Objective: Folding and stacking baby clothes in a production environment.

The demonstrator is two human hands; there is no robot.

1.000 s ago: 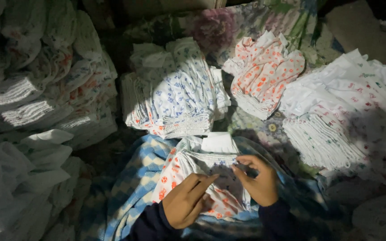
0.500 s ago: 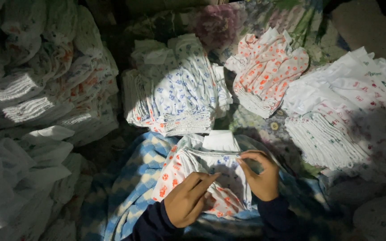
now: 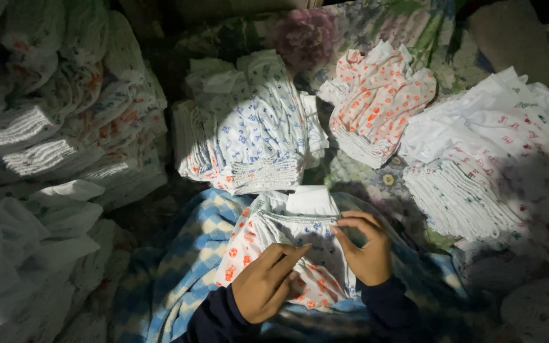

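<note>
left hand (image 3: 267, 284) flat, fingers together pressing printed garment (image 3: 287, 254) on blue checked blanket (image 3: 179, 267) | right hand (image 3: 365, 244) pinching its ribbed edge | risk: pinch slips, fold springs open; blue-print stack (image 3: 255, 140) just beyond could topple

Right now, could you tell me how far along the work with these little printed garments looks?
Done: folded stacks stand ahead, a blue-print stack, an orange-print stack and a white stack. In hand: the left hand and right hand both rest on a small garment lying on a blue checked cloth. Left: a loose white heap lies at the left; whether it still needs doing is unclear.
</note>
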